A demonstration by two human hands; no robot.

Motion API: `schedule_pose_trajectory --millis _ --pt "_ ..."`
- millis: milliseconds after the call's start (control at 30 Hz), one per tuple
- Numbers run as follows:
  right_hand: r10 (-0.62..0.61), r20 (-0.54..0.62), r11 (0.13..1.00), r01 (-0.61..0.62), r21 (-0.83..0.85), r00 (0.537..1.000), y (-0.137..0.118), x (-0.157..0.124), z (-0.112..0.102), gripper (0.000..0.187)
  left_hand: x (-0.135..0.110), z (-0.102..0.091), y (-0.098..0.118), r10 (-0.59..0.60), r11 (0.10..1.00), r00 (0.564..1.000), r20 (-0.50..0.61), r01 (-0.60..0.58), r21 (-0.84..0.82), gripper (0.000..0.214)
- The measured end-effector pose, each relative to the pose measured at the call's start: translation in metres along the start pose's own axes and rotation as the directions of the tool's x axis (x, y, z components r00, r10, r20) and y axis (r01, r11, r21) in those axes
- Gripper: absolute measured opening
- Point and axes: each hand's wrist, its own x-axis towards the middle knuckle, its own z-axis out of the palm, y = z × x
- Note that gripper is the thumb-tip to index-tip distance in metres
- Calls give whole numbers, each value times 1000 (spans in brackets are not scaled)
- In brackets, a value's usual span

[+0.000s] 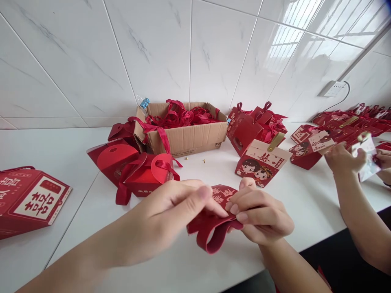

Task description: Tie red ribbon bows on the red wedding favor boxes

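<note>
Both my hands meet low in the middle over a flat red paper gift box [214, 221] with a looped handle hanging below it. My left hand [180, 207] pinches its left edge between thumb and fingers. My right hand [259, 213] grips its right side with curled fingers. The box lies just above the white table [79, 228]. Part of the box is hidden under my fingers.
A cardboard carton [183, 136] full of red ribbons stands at the back. Folded red boxes [137, 167] sit left of it, more boxes [259, 134] to its right, one large box [27, 199] far left. Another person's hands [348, 158] hold a card at the right.
</note>
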Motion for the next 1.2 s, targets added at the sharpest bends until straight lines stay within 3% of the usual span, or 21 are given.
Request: schedule_pose_trajectory --millis 100,200,433,933,1200 --pt "-12 43 999 13 -33 999 -2 1 -1 10 5 4 -6 -50 999 999 9 51 -9 22" --pt "-40 68 997 45 -61 997 -4 2 -1 11 6 5 -6 -56 998 998 -10 56 -1 13" --pt "-34 10 995 35 -92 999 -6 3 0 13 8 8 -3 22 999 997 -73 -20 31 11" --pt "9 3 998 -8 -60 1000 -4 0 -3 10 8 13 -5 92 996 986 -138 -88 31 15" --pt "5 14 999 -4 -35 1000 -3 2 -4 5 7 14 -5 160 986 981 -112 -153 63 17"
